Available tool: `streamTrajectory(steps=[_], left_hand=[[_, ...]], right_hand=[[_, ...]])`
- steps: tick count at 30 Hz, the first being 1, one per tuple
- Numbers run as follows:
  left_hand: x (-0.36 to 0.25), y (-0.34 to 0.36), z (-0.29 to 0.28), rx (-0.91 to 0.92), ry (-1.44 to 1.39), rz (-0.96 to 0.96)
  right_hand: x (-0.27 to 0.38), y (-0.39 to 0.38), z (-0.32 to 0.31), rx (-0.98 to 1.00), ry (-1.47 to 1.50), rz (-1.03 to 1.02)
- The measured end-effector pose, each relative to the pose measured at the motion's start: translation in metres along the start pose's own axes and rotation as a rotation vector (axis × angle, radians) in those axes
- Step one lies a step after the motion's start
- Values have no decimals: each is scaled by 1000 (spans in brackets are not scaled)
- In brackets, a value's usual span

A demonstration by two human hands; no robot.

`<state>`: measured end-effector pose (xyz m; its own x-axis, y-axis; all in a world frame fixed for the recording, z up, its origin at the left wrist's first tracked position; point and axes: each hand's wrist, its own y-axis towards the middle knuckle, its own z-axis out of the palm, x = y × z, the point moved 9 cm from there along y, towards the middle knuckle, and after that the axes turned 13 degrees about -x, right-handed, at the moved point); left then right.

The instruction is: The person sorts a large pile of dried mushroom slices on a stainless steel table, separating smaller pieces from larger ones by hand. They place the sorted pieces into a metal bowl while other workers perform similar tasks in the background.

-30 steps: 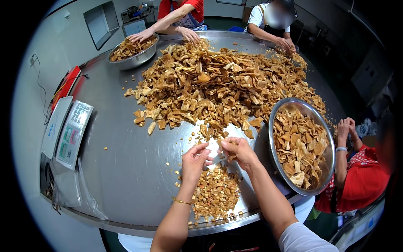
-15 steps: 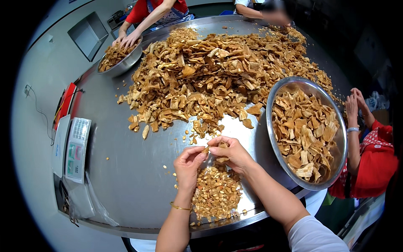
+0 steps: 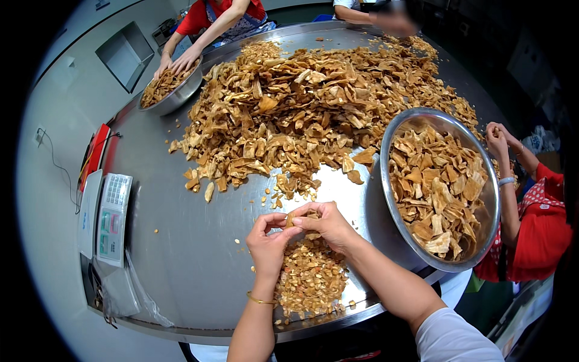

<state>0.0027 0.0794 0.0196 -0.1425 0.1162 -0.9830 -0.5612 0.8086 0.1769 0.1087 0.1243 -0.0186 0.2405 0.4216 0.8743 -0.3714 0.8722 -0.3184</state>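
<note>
My left hand point(image 3: 269, 242) and my right hand point(image 3: 328, 228) meet over a small pile of pale chips point(image 3: 310, 277), their fingers closed around a small dried brown piece point(image 3: 292, 221). A large heap of dried, curled brown pieces point(image 3: 301, 108) spreads beyond them on the steel table point(image 3: 181, 253). To the right of my hands sits a steel bowl point(image 3: 389, 181) full of larger dried pieces.
A co-worker point(image 3: 229, 15) reaches into another bowl point(image 3: 172, 105) at back left; another point(image 3: 368, 15) works at the back, and one in red point(image 3: 531, 235) on the right. A scale point(image 3: 111, 217), plastic bag point(image 3: 120, 289) and red object point(image 3: 95, 154) line the left edge.
My hands have come together on the piece and moved slightly down. The view has shifted. The back-left co-worker's hands have moved within the bowl, and the right co-worker's hands have shifted.
</note>
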Motion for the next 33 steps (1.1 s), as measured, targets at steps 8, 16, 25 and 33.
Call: streamTrajectory(steps=[8, 16, 25, 33], left_hand=[[37, 0, 0, 41, -432, -505], [43, -8, 8, 53, -479, -595], [54, -10, 9, 60, -635, -711], [21, -5, 19, 173, -207, -281]], right_hand=[[-2, 0, 0, -42, -67, 22], [-9, -1, -3, -39, 4, 104], [7, -5, 9, 5, -169, -8], [-12, 7, -11, -161, -70, -29]])
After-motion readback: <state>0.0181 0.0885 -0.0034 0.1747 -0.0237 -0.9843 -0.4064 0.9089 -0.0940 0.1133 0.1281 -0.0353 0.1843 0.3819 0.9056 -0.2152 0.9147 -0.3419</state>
